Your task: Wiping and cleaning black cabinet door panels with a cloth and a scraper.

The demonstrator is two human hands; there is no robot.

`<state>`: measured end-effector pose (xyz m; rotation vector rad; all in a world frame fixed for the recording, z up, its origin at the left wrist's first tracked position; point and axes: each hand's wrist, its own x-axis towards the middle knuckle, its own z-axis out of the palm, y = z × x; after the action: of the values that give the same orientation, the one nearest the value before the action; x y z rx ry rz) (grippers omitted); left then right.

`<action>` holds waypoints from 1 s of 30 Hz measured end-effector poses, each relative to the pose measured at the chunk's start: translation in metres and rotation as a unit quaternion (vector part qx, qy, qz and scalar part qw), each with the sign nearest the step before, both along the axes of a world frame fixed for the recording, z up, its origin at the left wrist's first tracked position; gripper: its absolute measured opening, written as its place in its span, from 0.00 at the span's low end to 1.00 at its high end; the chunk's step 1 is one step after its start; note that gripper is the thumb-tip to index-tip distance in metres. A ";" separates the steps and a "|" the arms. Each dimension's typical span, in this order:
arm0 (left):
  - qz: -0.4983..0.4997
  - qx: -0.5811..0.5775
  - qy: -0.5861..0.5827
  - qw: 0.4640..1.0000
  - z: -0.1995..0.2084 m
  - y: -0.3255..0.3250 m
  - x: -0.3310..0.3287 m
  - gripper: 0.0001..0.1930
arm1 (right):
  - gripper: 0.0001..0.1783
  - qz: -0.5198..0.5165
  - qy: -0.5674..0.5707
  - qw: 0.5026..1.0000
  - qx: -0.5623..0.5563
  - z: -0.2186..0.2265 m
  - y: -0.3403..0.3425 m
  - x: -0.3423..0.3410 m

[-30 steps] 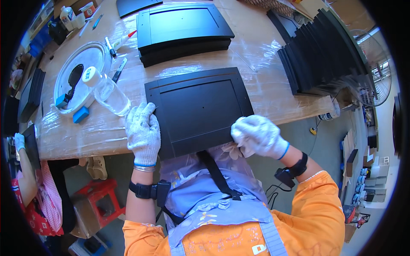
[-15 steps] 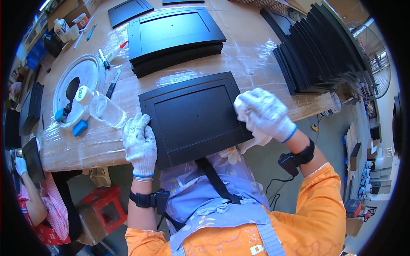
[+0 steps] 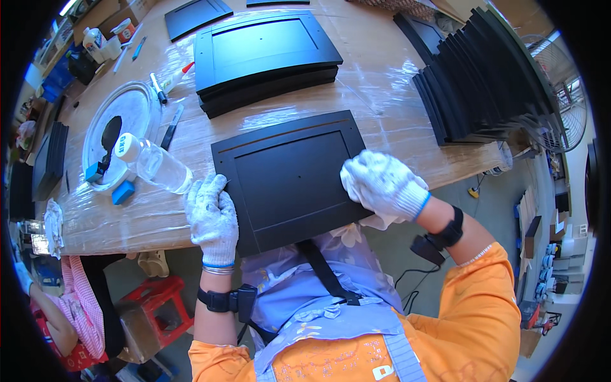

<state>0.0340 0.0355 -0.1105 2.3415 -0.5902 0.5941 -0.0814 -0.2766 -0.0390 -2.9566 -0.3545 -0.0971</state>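
A black rectangular panel (image 3: 294, 191) with a recessed middle and a small centre hole lies in front of me, its near edge past the table's edge by my apron. My left hand (image 3: 213, 213), in a white knit glove with dark smudges, grips its left edge. At the right edge, my gloved right hand (image 3: 385, 181) is closed on a white cloth (image 3: 380, 221), pressed to the panel's border; part of the cloth hangs below the fingers. A clear bottle (image 3: 159, 167) with a white cap leans close to my left hand.
Beyond the panel rests a stack of black panels (image 3: 267, 60); more stand in a row (image 3: 487, 83) at right, near a fan (image 3: 560, 95). A round white lid (image 3: 105, 165), blue blocks (image 3: 123, 192) and a knife (image 3: 172, 127) lie left. A co-worker's arm (image 3: 54, 315) shows far left.
My right hand has slid a little down and left along the panel's right edge with the cloth. The co-worker's hand has lowered, and the dark panel beside it has left view.
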 end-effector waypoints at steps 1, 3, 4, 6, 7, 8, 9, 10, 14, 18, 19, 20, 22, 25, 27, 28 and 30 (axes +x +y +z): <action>0.004 -0.005 0.002 1.000 0.001 -0.001 0.000 0.14 | 0.15 0.007 0.055 0.998 0.031 0.006 -0.004 -0.014; 0.008 -0.006 0.004 1.000 0.001 0.000 -0.001 0.14 | 0.14 -0.027 0.246 0.959 0.139 0.042 -0.006 -0.029; 0.007 -0.010 0.002 1.000 0.001 0.000 -0.001 0.14 | 0.15 0.004 0.334 0.932 0.142 0.039 -0.031 -0.037; -0.004 -0.017 0.000 1.000 0.000 -0.002 0.003 0.14 | 0.12 -0.117 0.444 0.842 0.284 0.040 -0.073 -0.066; -0.002 -0.016 -0.009 1.000 -0.001 -0.003 0.005 0.14 | 0.12 -0.123 0.443 0.841 0.286 0.040 -0.085 -0.076; 0.002 -0.014 -0.017 1.000 -0.002 -0.003 0.005 0.13 | 0.14 -0.160 0.425 0.803 0.386 0.040 -0.093 -0.084; 0.000 -0.018 -0.022 1.000 0.002 -0.004 0.004 0.12 | 0.17 -0.195 0.401 0.755 0.480 0.037 -0.098 -0.091; -0.003 -0.016 -0.021 1.000 0.001 -0.004 0.002 0.12 | 0.17 -0.198 0.401 0.753 0.483 0.033 -0.100 -0.096; -0.007 -0.018 -0.026 0.999 -0.001 -0.004 0.004 0.12 | 0.19 -0.202 0.308 0.774 0.515 0.024 -0.086 -0.100; -0.011 -0.009 -0.025 1.000 -0.003 -0.002 0.005 0.11 | 0.24 -0.164 0.323 0.888 0.284 0.029 -0.065 -0.086; -0.012 -0.008 -0.028 0.999 -0.003 0.000 0.005 0.11 | 0.22 -0.152 0.296 0.902 0.274 0.026 -0.063 -0.084; -0.009 -0.004 -0.028 1.000 -0.003 0.001 0.004 0.11 | 0.21 -0.138 0.269 0.916 0.264 0.026 -0.061 -0.081; 0.003 -0.037 -0.003 0.999 -0.004 0.005 0.001 0.10 | 0.22 -0.147 0.266 0.918 0.255 0.029 -0.055 -0.076; 0.001 -0.087 -0.008 0.996 -0.009 0.009 -0.005 0.10 | 0.24 -0.104 0.215 0.895 0.378 0.023 -0.063 -0.075; 0.022 -0.096 0.010 0.995 -0.009 0.015 -0.016 0.11 | 0.20 -0.141 0.202 0.882 0.401 0.020 -0.065 -0.081; 0.025 -0.114 0.023 0.993 -0.010 0.022 -0.024 0.12 | 0.19 -0.170 0.211 0.874 0.403 0.019 -0.065 -0.081; 0.034 -0.181 0.060 0.981 -0.003 0.027 -0.043 0.15 | 0.19 -0.176 0.227 0.849 0.443 0.015 -0.071 -0.085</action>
<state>-0.0094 0.0623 -0.1135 2.0413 -0.3155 0.5353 -0.1660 -0.3471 -0.0244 -1.9896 0.2540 0.3099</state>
